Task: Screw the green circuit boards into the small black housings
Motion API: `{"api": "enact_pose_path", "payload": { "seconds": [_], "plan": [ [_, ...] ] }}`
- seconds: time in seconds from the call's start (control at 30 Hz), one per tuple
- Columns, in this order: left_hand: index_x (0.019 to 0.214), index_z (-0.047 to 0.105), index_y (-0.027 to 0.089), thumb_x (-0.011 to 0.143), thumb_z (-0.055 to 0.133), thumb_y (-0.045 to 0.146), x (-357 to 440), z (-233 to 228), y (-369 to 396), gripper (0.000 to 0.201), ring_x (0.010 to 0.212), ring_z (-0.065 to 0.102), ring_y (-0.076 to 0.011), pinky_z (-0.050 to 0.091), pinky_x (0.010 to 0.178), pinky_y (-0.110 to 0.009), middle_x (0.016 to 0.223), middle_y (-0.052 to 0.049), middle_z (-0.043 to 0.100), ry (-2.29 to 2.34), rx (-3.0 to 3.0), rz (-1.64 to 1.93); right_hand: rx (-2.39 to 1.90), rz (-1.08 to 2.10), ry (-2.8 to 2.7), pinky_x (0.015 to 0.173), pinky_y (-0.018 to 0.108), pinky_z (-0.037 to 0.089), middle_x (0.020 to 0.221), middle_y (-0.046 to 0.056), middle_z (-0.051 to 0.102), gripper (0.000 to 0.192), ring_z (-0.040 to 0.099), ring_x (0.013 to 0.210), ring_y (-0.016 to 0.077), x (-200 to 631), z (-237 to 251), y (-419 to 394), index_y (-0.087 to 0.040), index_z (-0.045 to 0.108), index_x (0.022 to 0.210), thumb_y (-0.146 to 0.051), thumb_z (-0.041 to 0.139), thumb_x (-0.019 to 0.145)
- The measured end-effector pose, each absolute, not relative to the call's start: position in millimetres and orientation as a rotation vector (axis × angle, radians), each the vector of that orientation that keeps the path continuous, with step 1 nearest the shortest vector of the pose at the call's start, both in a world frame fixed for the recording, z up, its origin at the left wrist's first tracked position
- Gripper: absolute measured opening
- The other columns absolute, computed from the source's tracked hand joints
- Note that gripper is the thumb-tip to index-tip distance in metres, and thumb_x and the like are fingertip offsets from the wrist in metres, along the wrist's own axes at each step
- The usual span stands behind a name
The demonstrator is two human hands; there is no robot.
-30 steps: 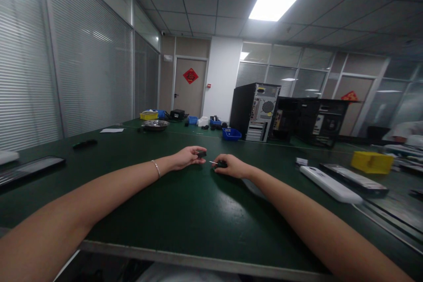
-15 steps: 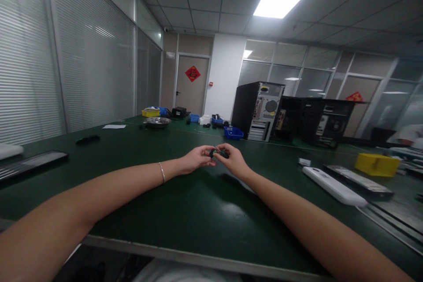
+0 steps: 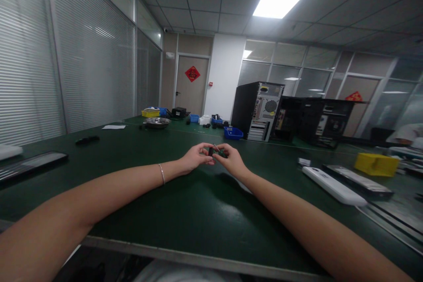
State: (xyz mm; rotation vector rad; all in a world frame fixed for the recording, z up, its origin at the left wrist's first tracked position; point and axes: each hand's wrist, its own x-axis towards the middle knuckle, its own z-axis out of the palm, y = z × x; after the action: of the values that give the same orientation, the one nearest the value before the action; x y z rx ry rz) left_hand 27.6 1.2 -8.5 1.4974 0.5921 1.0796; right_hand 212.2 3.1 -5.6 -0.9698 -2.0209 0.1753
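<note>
Both of my arms reach far out over the dark green table (image 3: pixel 185 211). My left hand (image 3: pixel 194 157), with a thin bracelet on its wrist, pinches a small black part (image 3: pixel 210 151) by its fingertips. My right hand (image 3: pixel 231 158) meets it just to the right and grips a small dark tool (image 3: pixel 222 154) with a thin metal tip pointing up toward the part. The two hands touch at the fingertips, a little above the table top. What the part is stays too small to tell.
A white bar-shaped device (image 3: pixel 333 186) and a dark flat panel (image 3: pixel 358 180) lie at the right, with a yellow bin (image 3: pixel 376 164) behind. Two computer cases (image 3: pixel 257 111) stand at the back, with a blue tray (image 3: pixel 233 133) and a metal bowl (image 3: pixel 157 122). A black panel (image 3: pixel 31 163) lies left.
One second ago my hands were apart, each holding its own piece low over the table. They have come together and risen slightly; in the last half second they barely moved.
</note>
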Motion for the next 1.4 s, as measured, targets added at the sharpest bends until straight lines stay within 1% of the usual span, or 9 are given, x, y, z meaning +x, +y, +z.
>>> {"api": "enact_pose_path", "payload": {
  "seconds": [0.23,0.37,0.7,0.9,1.07,1.23,1.4],
  "plan": [
    [0.112,0.056,0.013,0.087,0.058,0.015,27,-10,3,0.025,0.084,0.064,-0.0173,0.056,0.073,-0.035,0.103,-0.006,0.062,0.566,1.501,1.078,-0.980,0.205,-2.013,0.074,0.037,0.054,0.102,0.005,0.064,0.020,0.064,0.085,0.0181,210,-10,5,-0.014,0.060,0.105,-0.027,0.057,0.091],
    [0.113,0.056,0.013,0.088,0.058,0.016,28,-11,2,0.025,0.084,0.065,-0.0178,0.055,0.075,-0.036,0.100,-0.006,0.064,0.543,1.476,1.037,-0.986,0.146,-1.999,0.076,0.038,0.052,0.102,0.005,0.064,0.019,0.063,0.088,0.0188,209,-11,5,-0.014,0.061,0.102,-0.027,0.058,0.090],
    [0.112,0.056,0.013,0.089,0.057,0.017,32,-5,-4,0.024,0.085,0.064,-0.0180,0.055,0.074,-0.036,0.101,-0.006,0.063,0.572,1.435,1.058,-0.887,0.008,-2.048,0.078,0.038,0.051,0.111,0.006,0.060,0.018,0.060,0.093,0.0198,205,-8,-10,-0.016,0.060,0.104,-0.027,0.057,0.090],
    [0.106,0.058,0.012,0.089,0.056,0.022,33,-10,4,0.020,0.085,0.063,-0.0179,0.054,0.074,-0.036,0.101,-0.007,0.063,0.601,1.460,1.087,-0.834,-0.015,-2.108,0.080,0.039,0.051,0.113,0.007,0.059,0.021,0.060,0.095,0.0203,202,-6,-16,-0.017,0.059,0.108,-0.028,0.057,0.090],
    [0.107,0.058,0.012,0.090,0.055,0.024,27,-11,16,0.021,0.086,0.063,-0.0183,0.054,0.074,-0.036,0.103,-0.007,0.062,0.639,1.467,1.172,-0.824,-0.016,-2.099,0.078,0.038,0.052,0.115,0.007,0.057,0.024,0.059,0.095,0.0206,201,-6,-16,-0.018,0.057,0.113,-0.028,0.057,0.090],
    [0.106,0.058,0.012,0.090,0.054,0.026,13,-9,30,0.021,0.083,0.063,-0.0172,0.054,0.071,-0.034,0.101,-0.007,0.062,0.704,1.486,1.229,-0.863,-0.025,-2.048,0.077,0.038,0.052,0.115,0.007,0.058,0.022,0.059,0.096,0.0211,206,-10,-9,-0.016,0.058,0.110,-0.027,0.058,0.090],
    [0.107,0.057,0.012,0.091,0.054,0.027,4,-8,38,0.023,0.085,0.062,-0.0179,0.054,0.073,-0.035,0.103,-0.007,0.062,0.755,1.550,1.241,-0.889,-0.026,-2.034,0.079,0.039,0.051,0.114,0.007,0.058,0.021,0.060,0.096,0.0210,210,-11,-4,-0.016,0.059,0.108,-0.027,0.058,0.090]
  ]
}}
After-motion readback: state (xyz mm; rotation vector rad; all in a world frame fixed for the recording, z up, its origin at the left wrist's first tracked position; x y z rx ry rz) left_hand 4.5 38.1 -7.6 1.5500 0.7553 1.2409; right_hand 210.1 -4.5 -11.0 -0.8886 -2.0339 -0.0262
